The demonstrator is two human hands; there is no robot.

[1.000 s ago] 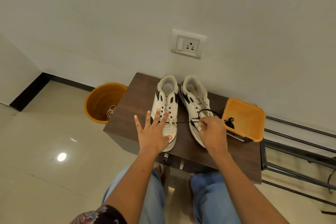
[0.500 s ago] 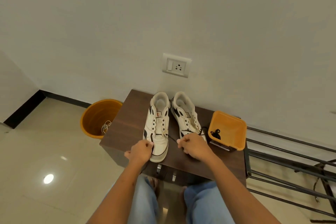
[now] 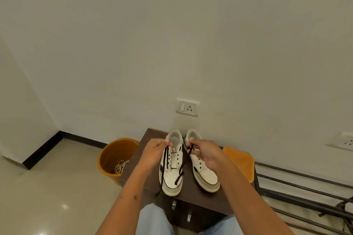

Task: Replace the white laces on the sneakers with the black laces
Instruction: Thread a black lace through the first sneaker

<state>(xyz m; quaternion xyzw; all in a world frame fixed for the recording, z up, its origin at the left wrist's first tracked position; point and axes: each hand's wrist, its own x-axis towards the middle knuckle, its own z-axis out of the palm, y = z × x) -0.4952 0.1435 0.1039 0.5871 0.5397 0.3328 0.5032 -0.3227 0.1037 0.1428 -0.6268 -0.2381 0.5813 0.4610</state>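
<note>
Black, flat lace [image 3: 165, 162] hanging in two strands over the white sneaker [image 3: 172, 166] on the dark wood-grain table [image 3: 193, 194]. Pinching one end each: left hand [image 3: 154, 150], right hand [image 3: 205, 155], fingertips curled tight.

Bare forearms [image 3: 131, 194], light blue jeans [image 3: 152, 219].

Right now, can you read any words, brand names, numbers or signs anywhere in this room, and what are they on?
No text can be read anywhere.
Left sneaker: a small tag on the tongue, too small and blurred to read.
Right sneaker: no legible brand or logo.
Wall socket: a switch and pin holes, no visible lettering.
Round orange bin and square orange tub: plain, no labels showing.
</note>
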